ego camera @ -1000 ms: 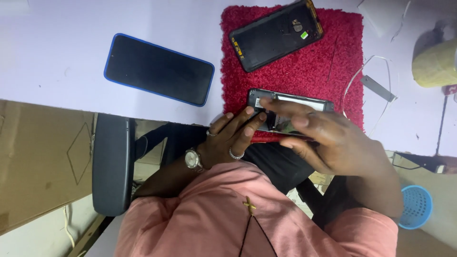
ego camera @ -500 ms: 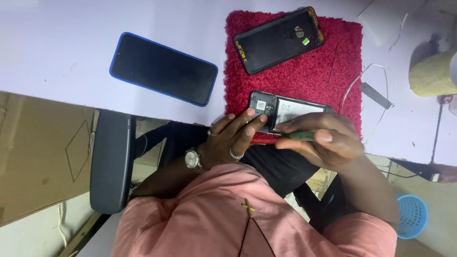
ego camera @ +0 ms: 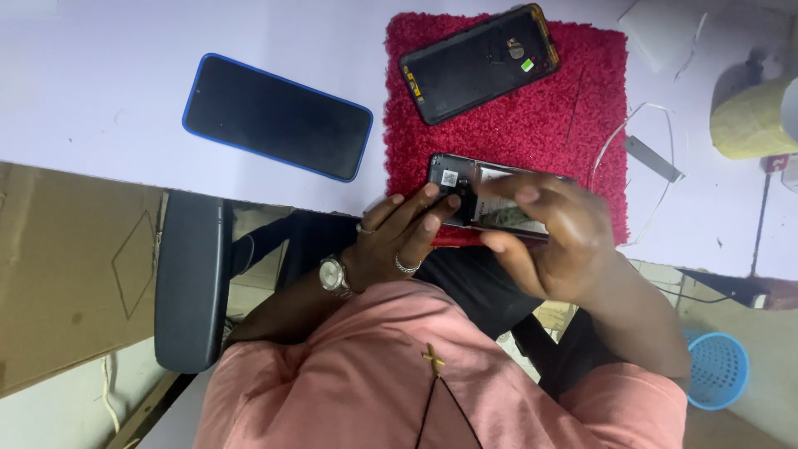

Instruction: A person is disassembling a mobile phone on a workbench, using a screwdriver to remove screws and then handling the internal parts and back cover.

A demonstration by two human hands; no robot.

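An opened phone (ego camera: 455, 181) with its back off, insides showing, lies at the near edge of a red fuzzy mat (ego camera: 532, 116). My left hand (ego camera: 407, 229), wearing a watch and rings, grips the phone's left end with its fingertips. My right hand (ego camera: 540, 241) wraps over the phone's right half, fingers on top and thumb at the near edge, hiding most of it. No tool shows in either hand. A black phone back shell (ego camera: 478, 62) lies tilted at the mat's far end.
A blue-cased phone (ego camera: 278, 116) lies face up on the white table (ego camera: 100, 83), left of the mat. A yellowish tape roll (ego camera: 752, 120) and a small grey strip (ego camera: 652, 158) sit to the right. Below are a black chair armrest (ego camera: 191, 283), cardboard (ego camera: 66, 274) and a blue basket (ego camera: 716, 370).
Half a second ago a green tool showed in my right hand; now the fingers curl over the phone and the tool is out of sight. My left hand stays on the phone's left end.
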